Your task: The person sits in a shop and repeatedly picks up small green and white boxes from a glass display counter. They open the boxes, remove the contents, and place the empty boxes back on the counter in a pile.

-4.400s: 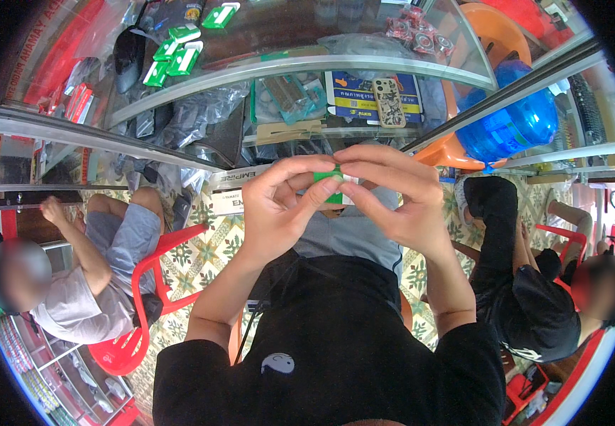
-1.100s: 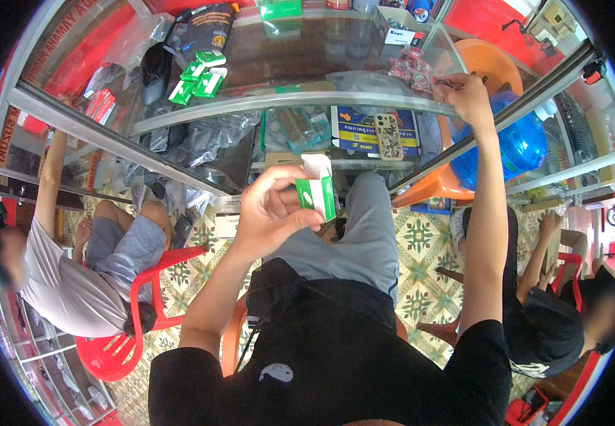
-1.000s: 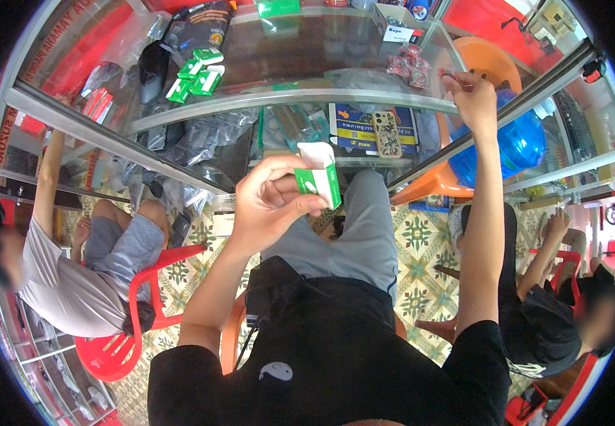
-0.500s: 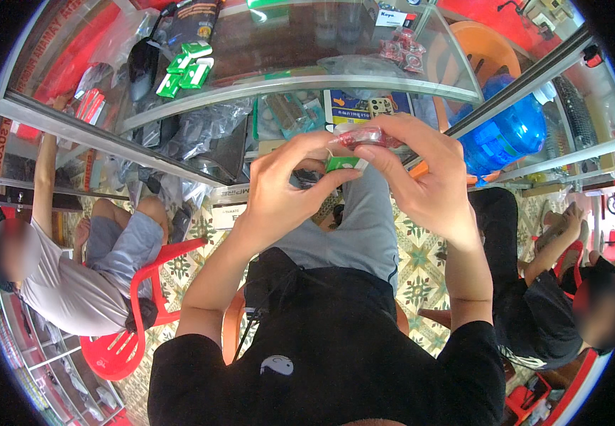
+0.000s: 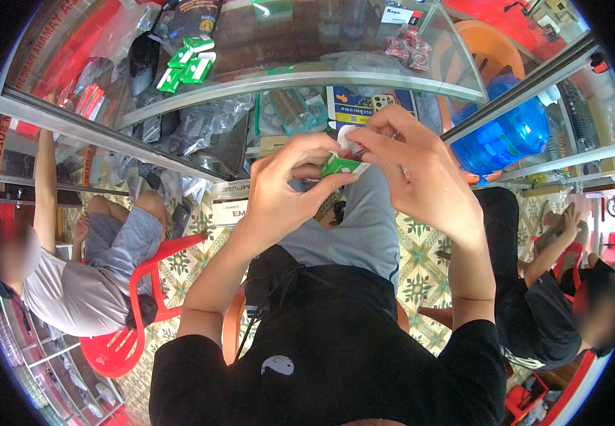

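My left hand (image 5: 279, 192) grips a small green-and-white box (image 5: 343, 166) between thumb and fingers, above my lap. The box's white flap (image 5: 346, 133) stands up at its far end. At the box's mouth, the fingertips of my right hand (image 5: 428, 177) pinch a red piece in clear wrapping (image 5: 350, 151). Much of that piece is hidden by the fingers and the box, so how far inside it sits is unclear. On the glass counter ahead lie several similar green boxes (image 5: 195, 69) and a cluster of red wrapped pieces (image 5: 409, 48).
The glass counter's metal edge (image 5: 265, 91) curves just beyond my hands. A blue water jug (image 5: 509, 135) and an orange chair (image 5: 488, 46) stand at right. One person (image 5: 73, 284) sits at left on a red chair (image 5: 112, 355), another (image 5: 541, 305) at right.
My right hand has brought the red wrapped piece down from above the box to its opening. The left hand keeps hold of the box, now slightly tilted.
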Motion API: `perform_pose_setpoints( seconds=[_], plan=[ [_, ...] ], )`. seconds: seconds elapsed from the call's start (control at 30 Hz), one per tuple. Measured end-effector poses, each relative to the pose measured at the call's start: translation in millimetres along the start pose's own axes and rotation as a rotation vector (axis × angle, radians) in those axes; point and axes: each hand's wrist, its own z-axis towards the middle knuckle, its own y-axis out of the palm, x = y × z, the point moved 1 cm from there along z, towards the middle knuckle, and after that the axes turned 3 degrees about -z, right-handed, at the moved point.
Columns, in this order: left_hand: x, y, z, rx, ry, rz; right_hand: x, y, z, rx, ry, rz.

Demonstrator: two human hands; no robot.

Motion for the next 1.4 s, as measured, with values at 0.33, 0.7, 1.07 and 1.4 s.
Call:
perform_pose_setpoints(
  seconds=[0.33, 0.7, 1.07, 1.4],
  plan=[
    [-2, -2, -2, 0.021, -0.005, 0.005, 5, 1, 3, 0.025, -0.023, 0.1],
    [-5, -3, -7, -0.02, -0.053, -0.024, 12, 9, 3, 0.118, -0.149, 0.139],
    [-18, 7, -17, 0.113, 0.101, -0.208, 10, 20, -9, 0.141, -0.03, 0.121],
    [-17, 9, -22, 0.109, 0.1, -0.165, 10, 20, -14, 0.15, -0.088, 0.135]
  ],
)
